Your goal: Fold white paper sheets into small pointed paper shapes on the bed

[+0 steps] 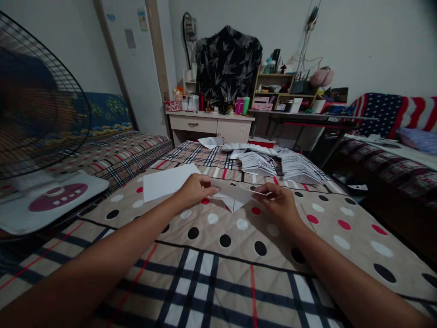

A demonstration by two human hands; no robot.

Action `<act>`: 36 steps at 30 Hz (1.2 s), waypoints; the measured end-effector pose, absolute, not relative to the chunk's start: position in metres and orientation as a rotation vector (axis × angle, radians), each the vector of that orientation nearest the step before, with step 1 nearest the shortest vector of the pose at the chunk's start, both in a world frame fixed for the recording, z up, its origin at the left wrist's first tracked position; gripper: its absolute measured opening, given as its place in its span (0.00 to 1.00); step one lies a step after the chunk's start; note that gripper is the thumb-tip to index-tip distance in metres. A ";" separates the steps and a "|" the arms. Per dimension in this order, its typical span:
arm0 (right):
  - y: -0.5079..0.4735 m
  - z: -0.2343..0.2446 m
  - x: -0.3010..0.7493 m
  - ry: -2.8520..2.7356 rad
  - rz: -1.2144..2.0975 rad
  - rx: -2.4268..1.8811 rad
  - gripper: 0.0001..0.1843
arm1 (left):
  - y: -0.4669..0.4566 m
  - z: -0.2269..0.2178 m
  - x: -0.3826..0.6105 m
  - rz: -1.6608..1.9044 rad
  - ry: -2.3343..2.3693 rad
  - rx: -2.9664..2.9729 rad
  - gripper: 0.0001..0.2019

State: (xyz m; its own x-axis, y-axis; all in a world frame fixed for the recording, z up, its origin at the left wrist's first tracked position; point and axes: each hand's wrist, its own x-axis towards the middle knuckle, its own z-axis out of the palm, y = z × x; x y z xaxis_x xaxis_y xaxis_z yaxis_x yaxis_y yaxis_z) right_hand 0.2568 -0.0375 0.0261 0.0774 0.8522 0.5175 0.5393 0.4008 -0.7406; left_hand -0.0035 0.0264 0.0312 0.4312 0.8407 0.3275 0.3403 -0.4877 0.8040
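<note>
A folded sheet of white paper [234, 197] is stretched between my two hands, its pointed tip facing me. My left hand [196, 187] pinches its left corner between thumb and fingers. At the opposite corner, my right hand [277, 200] grips the paper the same way. Just beyond my left hand lies a stack of flat white sheets [164, 182] on the bedspread [211, 237]. Farther back to the right are rows of folded white papers [257, 163], packed close together. A single folded paper piece [210, 142] rests near the far edge of the bed.
A running fan [44, 91] stands at the left over its white base [54, 200]. Past the bed are a cream dresser [211, 125] with small items on top and a black patterned shirt [228, 64] hanging above. A desk with shelves [276, 84] stands at the back right.
</note>
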 end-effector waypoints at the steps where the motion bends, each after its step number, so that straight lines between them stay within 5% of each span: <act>1: -0.038 0.026 0.260 -1.648 0.209 -1.206 0.02 | 0.029 0.036 -0.003 1.046 1.006 2.185 0.09; 5: -0.039 0.027 0.271 -1.849 -0.307 -0.949 0.09 | 0.033 0.048 -0.005 1.260 0.727 2.810 0.09; 9: -0.038 0.020 0.276 -2.132 -0.427 -0.970 0.11 | 0.031 0.030 -0.013 1.117 0.614 3.139 0.13; 22: -0.050 0.021 0.268 -2.494 -0.044 -1.177 0.14 | 0.010 0.009 -0.001 0.678 0.464 3.162 0.13; 30: -0.049 0.018 0.262 -2.428 0.050 -1.210 0.13 | 0.006 0.010 0.014 0.544 0.704 2.958 0.15; 36: -0.040 0.011 0.262 -2.090 0.439 -1.415 0.18 | 0.018 0.008 0.021 0.622 0.815 2.537 0.15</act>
